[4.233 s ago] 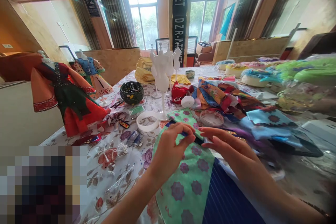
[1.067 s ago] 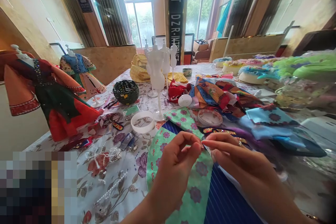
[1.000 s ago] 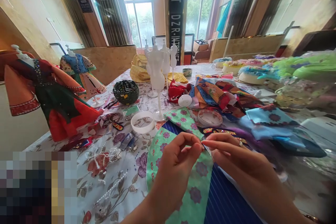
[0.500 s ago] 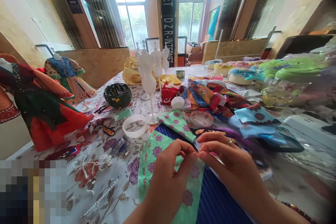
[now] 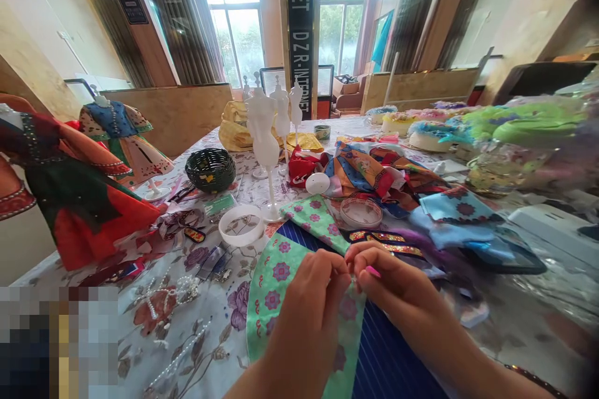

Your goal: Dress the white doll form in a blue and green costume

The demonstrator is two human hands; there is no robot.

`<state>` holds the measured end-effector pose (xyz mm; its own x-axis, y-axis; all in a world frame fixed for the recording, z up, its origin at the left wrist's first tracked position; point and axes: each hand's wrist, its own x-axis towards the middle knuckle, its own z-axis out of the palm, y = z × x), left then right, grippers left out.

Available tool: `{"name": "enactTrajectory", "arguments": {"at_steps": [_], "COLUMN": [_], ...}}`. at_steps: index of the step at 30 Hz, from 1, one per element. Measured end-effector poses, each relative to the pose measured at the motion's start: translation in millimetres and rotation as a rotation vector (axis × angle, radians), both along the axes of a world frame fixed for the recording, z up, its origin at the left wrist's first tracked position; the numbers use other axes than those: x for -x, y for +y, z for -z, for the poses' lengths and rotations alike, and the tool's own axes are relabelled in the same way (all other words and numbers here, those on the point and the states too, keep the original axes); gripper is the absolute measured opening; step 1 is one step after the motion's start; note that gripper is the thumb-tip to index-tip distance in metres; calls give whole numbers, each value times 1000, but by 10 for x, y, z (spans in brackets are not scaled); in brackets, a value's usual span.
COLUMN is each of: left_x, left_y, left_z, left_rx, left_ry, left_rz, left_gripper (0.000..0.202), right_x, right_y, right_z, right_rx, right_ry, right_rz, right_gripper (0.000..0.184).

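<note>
My left hand (image 5: 313, 305) and my right hand (image 5: 402, 293) meet fingertip to fingertip over the cloth, both pinched closed. Whatever lies between the fingers is too small to make out. Beneath them spreads a green fabric piece (image 5: 264, 283) with purple flowers, joined to navy pinstriped cloth (image 5: 388, 343). A folded green flap (image 5: 312, 217) lies at its far end. Just beyond my right hand are dark trim strips (image 5: 390, 238) with glittery orange patches. Strings of white pearl beads (image 5: 185, 287) rest to the left of the fabric.
White mini mannequins (image 5: 265, 131) stand ahead, near a black woven basket (image 5: 210, 169) and a white ring (image 5: 241, 224). Dressed dolls' forms, one in a red and green dress (image 5: 88, 199), stand left. Colourful fabrics (image 5: 365, 171) and a light-blue cloth piece (image 5: 461, 207) lie right.
My right hand has turned and curled inward, so its pink thumbnail now shows. Both hands remain close together over the fabric, and more of the trim strips is uncovered.
</note>
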<state>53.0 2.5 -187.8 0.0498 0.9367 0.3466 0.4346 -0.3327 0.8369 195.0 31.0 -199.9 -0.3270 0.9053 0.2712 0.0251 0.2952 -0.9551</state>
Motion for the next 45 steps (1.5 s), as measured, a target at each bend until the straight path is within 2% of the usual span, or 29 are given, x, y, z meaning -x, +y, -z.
{"name": "enactTrajectory", "arguments": {"at_steps": [4,9,15,26,33,38,45], "left_x": [15,33,40,49,34,56,118], "left_y": [-8,4,-22,-29,-30,-33,-26], "left_z": [21,31,8,-20,-22,47,219], "left_rx": [24,56,20,-46,0,25,-27], "left_ry": [37,-7,24,139,132,136,145], "left_rz": [2,2,42,50,63,105,164], "left_gripper": [21,20,10,15,19,11,33], "right_x": [-8,-22,-17,-26,-19,-13,-18], "right_y": [30,41,31,41,33,27,26], "right_z": [52,84,45,37,15,7,17], "right_rx": [125,216,207,129,174,195,208], "right_ry": [62,87,91,82,104,100,69], "right_rz": [-26,-37,-83,-45,-73,-90,-87], "right_gripper": [21,20,20,16,17,16,22]}}
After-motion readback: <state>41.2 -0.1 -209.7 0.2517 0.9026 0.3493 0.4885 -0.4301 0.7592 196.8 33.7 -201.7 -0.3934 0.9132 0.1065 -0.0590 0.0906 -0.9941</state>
